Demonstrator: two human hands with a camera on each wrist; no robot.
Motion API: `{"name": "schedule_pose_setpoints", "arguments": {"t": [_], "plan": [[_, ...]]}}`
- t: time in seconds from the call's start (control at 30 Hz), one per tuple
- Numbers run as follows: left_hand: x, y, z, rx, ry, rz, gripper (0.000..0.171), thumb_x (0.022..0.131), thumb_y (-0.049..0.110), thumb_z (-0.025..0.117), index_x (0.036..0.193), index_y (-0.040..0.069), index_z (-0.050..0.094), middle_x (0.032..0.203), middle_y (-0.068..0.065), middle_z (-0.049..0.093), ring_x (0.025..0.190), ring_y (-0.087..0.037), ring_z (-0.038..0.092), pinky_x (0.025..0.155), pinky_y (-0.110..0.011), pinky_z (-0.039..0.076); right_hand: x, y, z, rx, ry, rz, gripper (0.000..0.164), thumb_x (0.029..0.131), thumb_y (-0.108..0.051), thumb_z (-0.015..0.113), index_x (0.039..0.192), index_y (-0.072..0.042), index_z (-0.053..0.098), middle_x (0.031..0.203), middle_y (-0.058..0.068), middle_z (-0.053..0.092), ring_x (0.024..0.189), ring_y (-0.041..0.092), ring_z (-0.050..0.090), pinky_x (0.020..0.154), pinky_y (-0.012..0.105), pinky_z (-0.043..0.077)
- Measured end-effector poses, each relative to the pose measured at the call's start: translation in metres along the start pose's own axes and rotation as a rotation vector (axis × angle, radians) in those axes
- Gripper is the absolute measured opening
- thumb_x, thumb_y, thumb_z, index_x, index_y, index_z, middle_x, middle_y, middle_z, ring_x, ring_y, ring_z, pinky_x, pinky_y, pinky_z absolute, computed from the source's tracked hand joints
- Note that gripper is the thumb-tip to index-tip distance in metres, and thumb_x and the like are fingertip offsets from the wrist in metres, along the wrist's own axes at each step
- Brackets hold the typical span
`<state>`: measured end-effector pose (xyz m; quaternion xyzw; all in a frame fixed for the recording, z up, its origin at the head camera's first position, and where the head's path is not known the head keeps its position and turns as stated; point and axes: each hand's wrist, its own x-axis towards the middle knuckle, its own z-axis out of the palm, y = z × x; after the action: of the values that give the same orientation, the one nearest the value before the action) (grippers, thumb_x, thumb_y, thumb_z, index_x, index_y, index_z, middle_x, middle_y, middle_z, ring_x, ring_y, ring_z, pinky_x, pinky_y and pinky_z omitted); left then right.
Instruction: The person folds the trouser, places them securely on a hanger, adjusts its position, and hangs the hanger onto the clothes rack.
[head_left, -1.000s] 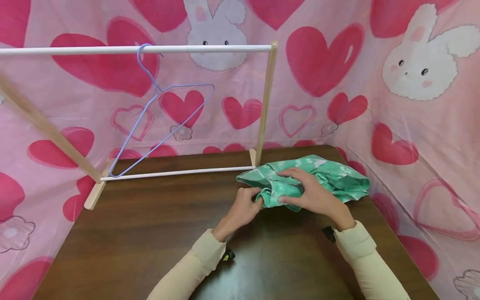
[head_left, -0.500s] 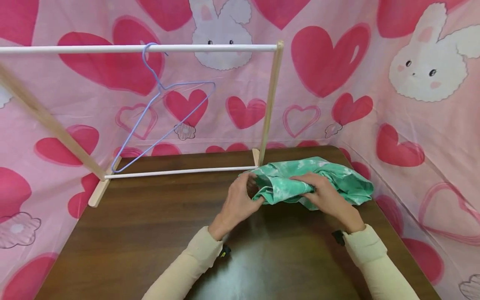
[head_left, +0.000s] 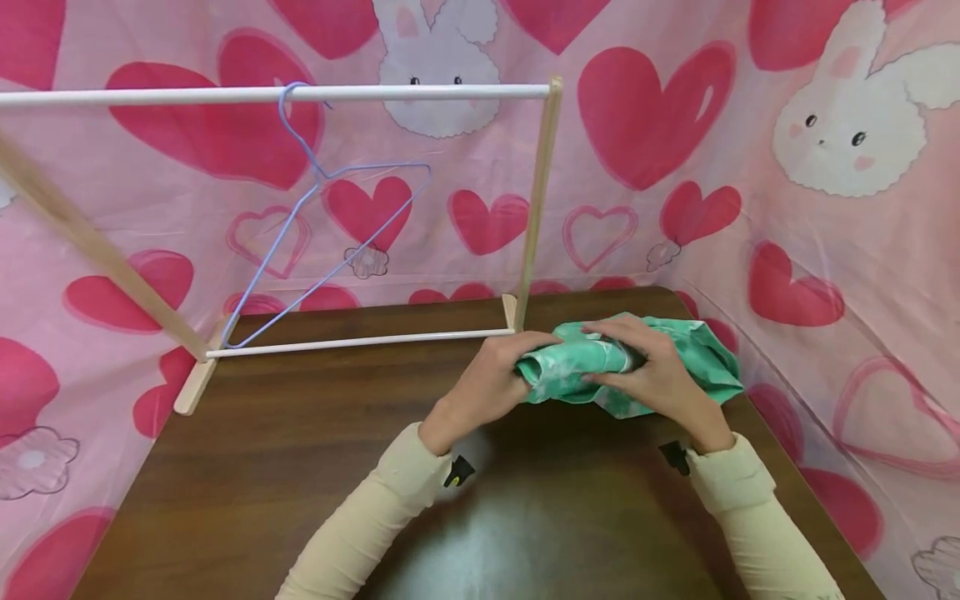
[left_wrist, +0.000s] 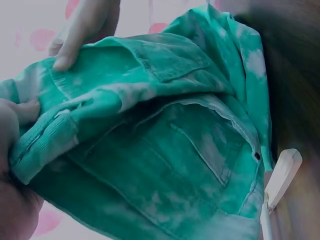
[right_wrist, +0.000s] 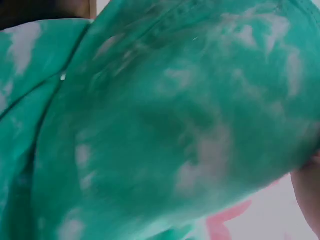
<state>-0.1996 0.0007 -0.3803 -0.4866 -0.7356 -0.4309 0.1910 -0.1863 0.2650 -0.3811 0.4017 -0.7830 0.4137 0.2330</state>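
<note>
A green tie-dye garment with white blotches (head_left: 566, 367) is bunched at the right of the table. My left hand (head_left: 486, 382) grips its left end, where the cloth forms a rolled opening. Farther right, my right hand (head_left: 662, 377) holds a raised fold between thumb and fingers. Stitched pockets and a small dark stud show on the garment (left_wrist: 200, 145) in the left wrist view. There, the left hand (left_wrist: 15, 165) pinches a ribbed edge, and the right hand's thumb (left_wrist: 67, 55) presses the cloth above. Green cloth (right_wrist: 165, 120) fills most of the right wrist view.
A rack with a white top rail (head_left: 187, 96) and wooden posts (head_left: 538, 208) stands at the back left. From the rail hangs a blue wire hanger (head_left: 273, 242). The rack's foot (head_left: 512, 312) is close behind the garment. A pink heart-print curtain (head_left: 585, 200) surrounds the brown table (head_left: 300, 450).
My left hand has taken a fuller grip on the garment's left end, and the wide opening there has narrowed into a roll. The right hand has shifted slightly right and now grips a fold.
</note>
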Motion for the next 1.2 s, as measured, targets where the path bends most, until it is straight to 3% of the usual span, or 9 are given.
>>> {"name": "schedule_pose_setpoints", "arguments": {"t": [0.07,0.17,0.43,0.7,0.8,0.9,0.97,1.07,1.2], "plan": [[-0.001,-0.001,-0.003,0.024,0.059,-0.033,0.028,0.088,-0.01,0.068,0.115,-0.001,0.069,0.106,-0.012,0.074,0.096,-0.02,0.071,0.092,-0.027,0.056,-0.006,0.005,-0.002,-0.018,0.019,0.079,0.09,0.046,0.012,0.096,0.131,0.005,0.064,0.123,0.022,0.067,0.118,0.015,0.059,0.105,0.018,0.043],[-0.002,-0.005,-0.009,0.064,0.169,-0.087,0.027,0.085,-0.014,0.064,0.109,-0.002,0.068,0.097,-0.012,0.074,0.082,-0.019,0.068,0.081,-0.032,0.058,-0.018,0.013,-0.009,-0.096,0.006,0.195,0.097,0.048,0.005,0.099,0.136,-0.001,0.062,0.131,0.017,0.063,0.125,0.009,0.052,0.108,0.013,0.037],[-0.014,-0.016,-0.028,0.07,0.329,-0.233,0.014,0.089,-0.002,0.074,0.101,-0.004,0.067,0.091,-0.016,0.073,0.074,-0.022,0.065,0.074,-0.042,0.059,-0.038,0.033,-0.017,-0.209,-0.027,0.31,0.067,0.069,0.0,0.092,0.131,-0.008,0.067,0.133,0.01,0.063,0.125,0.016,0.053,0.105,0.006,0.034],[-0.023,-0.027,-0.041,-0.016,0.301,-0.451,0.027,0.093,0.021,0.076,0.109,0.002,0.066,0.096,-0.008,0.075,0.083,-0.017,0.071,0.081,-0.039,0.06,-0.031,0.038,-0.015,-0.292,-0.062,0.236,0.022,0.083,0.006,0.078,0.102,-0.005,0.079,0.098,0.004,0.077,0.094,0.019,0.07,0.088,0.004,0.044],[-0.029,-0.03,-0.049,-0.039,0.279,-0.549,0.037,0.096,0.027,0.073,0.121,0.005,0.058,0.095,-0.008,0.073,0.079,-0.017,0.07,0.079,-0.039,0.059,-0.022,0.035,-0.015,-0.295,-0.08,0.239,0.012,0.091,0.003,0.071,0.095,-0.007,0.075,0.087,-0.002,0.072,0.08,0.012,0.063,0.077,0.008,0.044],[-0.036,-0.034,-0.055,-0.043,0.289,-0.613,0.05,0.097,0.028,0.071,0.133,0.007,0.045,0.099,-0.011,0.068,0.083,-0.021,0.067,0.08,-0.041,0.056,-0.01,0.03,-0.011,-0.254,-0.055,0.243,0.019,0.098,0.0,0.063,0.085,-0.013,0.064,0.073,-0.007,0.053,0.068,0.006,0.047,0.064,0.019,0.039],[-0.041,-0.036,-0.056,-0.02,0.304,-0.625,0.06,0.097,0.025,0.071,0.142,0.007,0.035,0.109,-0.014,0.063,0.093,-0.025,0.064,0.087,-0.045,0.054,-0.001,0.027,-0.007,-0.213,-0.038,0.237,0.025,0.101,0.0,0.059,0.081,-0.014,0.057,0.069,-0.007,0.042,0.063,0.006,0.038,0.06,0.023,0.035],[-0.048,-0.039,-0.055,0.089,0.31,-0.591,0.072,0.096,0.023,0.07,0.149,0.005,0.025,0.132,-0.018,0.051,0.119,-0.028,0.053,0.105,-0.049,0.045,0.013,0.025,-0.002,-0.184,-0.035,0.225,0.024,0.103,-0.001,0.056,0.083,-0.013,0.058,0.069,-0.006,0.045,0.062,0.007,0.04,0.06,0.024,0.035],[-0.057,-0.038,-0.05,0.244,0.283,-0.406,0.08,0.088,0.027,0.075,0.149,0.002,0.029,0.154,-0.017,0.031,0.142,-0.031,0.032,0.118,-0.055,0.029,0.03,0.024,0.0,-0.195,-0.071,0.237,0.016,0.105,-0.007,0.055,0.093,-0.01,0.066,0.081,-0.003,0.063,0.072,0.009,0.054,0.068,0.023,0.043]]}}
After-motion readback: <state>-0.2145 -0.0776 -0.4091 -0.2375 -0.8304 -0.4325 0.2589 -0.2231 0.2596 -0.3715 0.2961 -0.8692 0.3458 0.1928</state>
